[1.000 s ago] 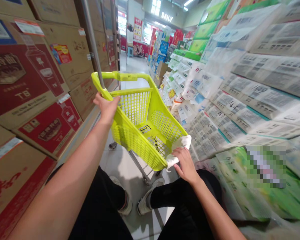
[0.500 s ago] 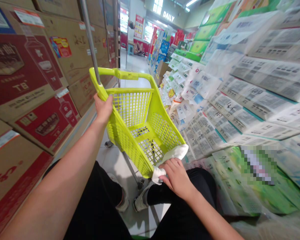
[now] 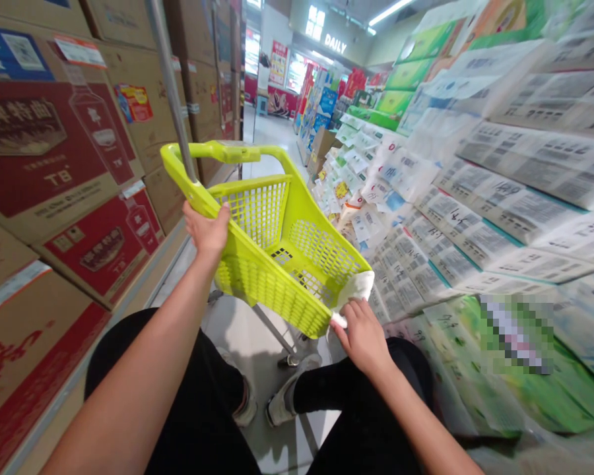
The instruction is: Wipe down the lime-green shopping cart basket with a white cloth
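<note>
A yellow-green shopping cart [image 3: 272,284] with a latticed plastic basket stands between my knees, its basket tilted toward me. My left hand [image 3: 206,227] is closed round the basket's left rim, close to where the handle [image 3: 237,153] joins it. At the near right corner, my right hand [image 3: 363,330] presses a white cloth [image 3: 359,285] over the rim, fingers closed on the fabric. Part of the cloth drapes inside the basket. A metal leg and a caster [image 3: 288,361] show below the basket.
Stacked cardboard cartons [image 3: 99,237] line the left side. Packs of tissue paper [image 3: 495,218] are piled on the right, with green packs [image 3: 515,376] low down. A slim metal pole [image 3: 171,86] rises at the left. Tiled floor [image 3: 277,135] runs back between the stacks.
The cart has swung, its near corner shifting right and slightly up, its handle left. My right hand has moved right with the cloth along the rim. My left hand keeps its grip.
</note>
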`<state>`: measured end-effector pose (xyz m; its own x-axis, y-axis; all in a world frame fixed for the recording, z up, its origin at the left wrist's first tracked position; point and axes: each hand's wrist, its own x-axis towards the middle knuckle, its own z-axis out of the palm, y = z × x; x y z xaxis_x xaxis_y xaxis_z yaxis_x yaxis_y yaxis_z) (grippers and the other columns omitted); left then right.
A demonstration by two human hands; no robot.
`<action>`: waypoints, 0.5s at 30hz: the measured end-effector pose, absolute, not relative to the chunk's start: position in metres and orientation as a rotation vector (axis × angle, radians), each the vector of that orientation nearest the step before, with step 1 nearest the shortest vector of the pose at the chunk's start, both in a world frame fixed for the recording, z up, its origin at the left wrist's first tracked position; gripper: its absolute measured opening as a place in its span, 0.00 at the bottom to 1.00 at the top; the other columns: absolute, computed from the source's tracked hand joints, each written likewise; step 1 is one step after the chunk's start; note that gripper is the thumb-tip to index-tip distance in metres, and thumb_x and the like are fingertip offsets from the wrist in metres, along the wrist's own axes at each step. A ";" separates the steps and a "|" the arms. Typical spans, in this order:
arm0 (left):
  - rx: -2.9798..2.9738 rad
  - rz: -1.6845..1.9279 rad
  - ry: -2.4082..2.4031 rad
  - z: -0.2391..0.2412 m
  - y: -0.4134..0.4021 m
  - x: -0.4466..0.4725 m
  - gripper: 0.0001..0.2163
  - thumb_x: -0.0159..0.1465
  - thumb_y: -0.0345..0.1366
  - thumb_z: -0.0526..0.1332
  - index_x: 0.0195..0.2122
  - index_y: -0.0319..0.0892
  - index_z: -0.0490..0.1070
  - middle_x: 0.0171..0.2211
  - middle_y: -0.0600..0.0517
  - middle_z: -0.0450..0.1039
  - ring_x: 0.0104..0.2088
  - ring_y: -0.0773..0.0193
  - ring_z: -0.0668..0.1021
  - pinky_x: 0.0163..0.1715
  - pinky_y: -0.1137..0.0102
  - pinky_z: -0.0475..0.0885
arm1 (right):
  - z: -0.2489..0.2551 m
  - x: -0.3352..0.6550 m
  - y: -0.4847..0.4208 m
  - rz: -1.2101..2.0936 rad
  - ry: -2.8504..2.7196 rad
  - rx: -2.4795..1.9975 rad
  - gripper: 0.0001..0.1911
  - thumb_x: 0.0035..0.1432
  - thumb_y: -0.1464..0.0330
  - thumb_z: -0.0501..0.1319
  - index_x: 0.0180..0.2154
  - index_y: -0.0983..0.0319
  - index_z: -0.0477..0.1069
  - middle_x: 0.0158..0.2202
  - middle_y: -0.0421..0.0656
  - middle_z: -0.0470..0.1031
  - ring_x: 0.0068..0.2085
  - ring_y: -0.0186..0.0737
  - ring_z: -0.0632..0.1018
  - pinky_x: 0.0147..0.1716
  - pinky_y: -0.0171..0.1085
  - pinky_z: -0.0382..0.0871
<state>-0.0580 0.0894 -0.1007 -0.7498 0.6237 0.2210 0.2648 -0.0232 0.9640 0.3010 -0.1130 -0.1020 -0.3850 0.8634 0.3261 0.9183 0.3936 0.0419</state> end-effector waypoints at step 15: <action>1.053 1.840 2.043 -0.121 0.014 -0.032 0.44 0.49 0.57 0.71 0.62 0.43 0.55 0.62 0.37 0.64 0.63 0.40 0.68 0.62 0.45 0.62 | -0.099 0.307 -0.019 -0.285 -2.411 -1.774 0.23 0.74 0.51 0.46 0.41 0.60 0.69 0.34 0.46 0.79 0.34 0.44 0.79 0.28 0.37 0.54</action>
